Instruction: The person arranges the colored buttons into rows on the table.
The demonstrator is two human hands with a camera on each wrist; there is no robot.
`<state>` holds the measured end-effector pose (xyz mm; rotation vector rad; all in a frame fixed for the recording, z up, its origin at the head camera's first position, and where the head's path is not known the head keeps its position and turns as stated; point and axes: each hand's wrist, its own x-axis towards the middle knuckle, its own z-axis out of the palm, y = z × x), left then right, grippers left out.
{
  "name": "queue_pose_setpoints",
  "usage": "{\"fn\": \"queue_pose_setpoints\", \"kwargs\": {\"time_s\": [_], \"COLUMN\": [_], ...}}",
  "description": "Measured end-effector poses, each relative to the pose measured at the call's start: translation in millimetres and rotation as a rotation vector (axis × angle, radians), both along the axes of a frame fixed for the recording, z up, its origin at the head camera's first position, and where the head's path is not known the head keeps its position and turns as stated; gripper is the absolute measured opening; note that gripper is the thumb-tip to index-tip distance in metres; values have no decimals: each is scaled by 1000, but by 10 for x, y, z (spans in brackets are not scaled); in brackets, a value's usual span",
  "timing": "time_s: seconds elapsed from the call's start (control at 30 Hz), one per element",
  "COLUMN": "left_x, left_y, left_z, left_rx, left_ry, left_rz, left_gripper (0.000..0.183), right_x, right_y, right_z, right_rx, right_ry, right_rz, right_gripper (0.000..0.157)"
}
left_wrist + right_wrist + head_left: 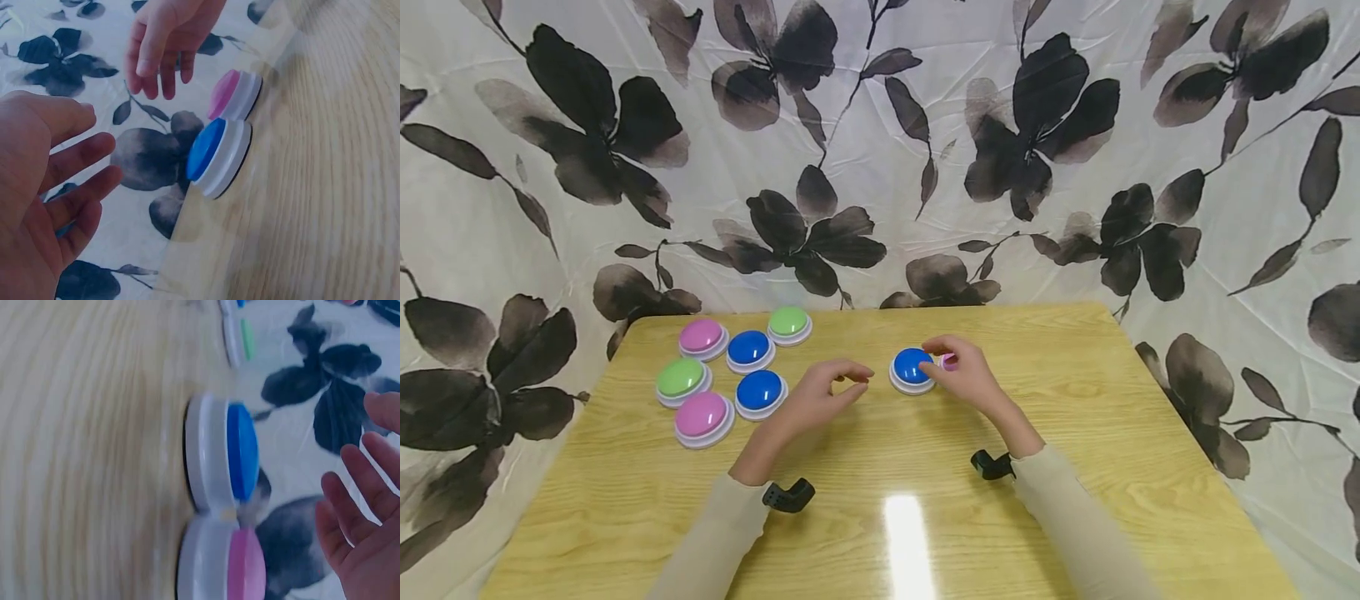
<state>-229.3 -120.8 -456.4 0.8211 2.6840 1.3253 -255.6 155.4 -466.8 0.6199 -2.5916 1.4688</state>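
A blue dome push button [912, 367] on a white base stands right of the table's middle. Beside it, touching in the right wrist view, is a pink push button [248, 565], mostly hidden behind the right hand in the head view. My right hand [964, 373] hovers over this pair with fingers loosely bent, apart from both buttons in the wrist views. To the left of the blue button, my left hand [822, 396] is held above the table, fingers relaxed and holding nothing. Nearest to it on its other side is another blue push button [760, 392].
At the table's left is a loose group of push buttons: pink [701, 337], green [680, 378], a second pink [702, 414], another blue [749, 348] and a second green [788, 322]. The wooden table [850, 517] ends against a flowered cloth [925, 167].
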Motion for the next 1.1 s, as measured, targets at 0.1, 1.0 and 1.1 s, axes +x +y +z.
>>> {"fn": "queue_pose_setpoints", "kwargs": {"time_s": [0.1,1.0,1.1], "left_x": [112,346,339], "left_y": [-96,-1180,-1315], "left_z": [-19,-201,-224], "left_rx": [-16,-257,-290], "left_ry": [-4,148,113], "left_rz": [20,220,239], "left_gripper": [20,30,36], "right_x": [50,337,380], "right_y": [-147,-633,-620], "right_z": [-30,-158,-186], "right_rx": [-22,-73,-51], "right_ry": [4,-123,-144], "right_rz": [46,218,222], "right_gripper": [32,23,23]}}
